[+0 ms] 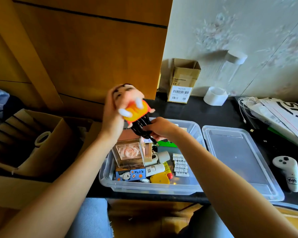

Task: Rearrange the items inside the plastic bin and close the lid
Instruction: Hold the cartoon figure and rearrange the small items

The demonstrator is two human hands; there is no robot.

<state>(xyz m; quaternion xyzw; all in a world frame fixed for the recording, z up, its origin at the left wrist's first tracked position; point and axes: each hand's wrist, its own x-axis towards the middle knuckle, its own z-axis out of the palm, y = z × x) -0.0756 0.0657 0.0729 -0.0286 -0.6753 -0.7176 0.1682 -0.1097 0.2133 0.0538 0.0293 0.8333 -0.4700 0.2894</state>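
Bin (110, 179) sits lidless on the tabletop (222, 114), long axis toward twelve; lid (237, 160) at three. Above it, left hand (112, 114) grips a doll (132, 103), right hand (160, 128) clutches a black cable bundle (140, 128).

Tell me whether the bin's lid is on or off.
Off. The clear lid lies flat on the black desk beside the open plastic bin.

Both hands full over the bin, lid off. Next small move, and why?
Probably lower the black cable bundle in the right hand into the bin, toward its far right where some floor shows bare. The left hand holds the doll above, and the lid lies beside, so packing comes first.
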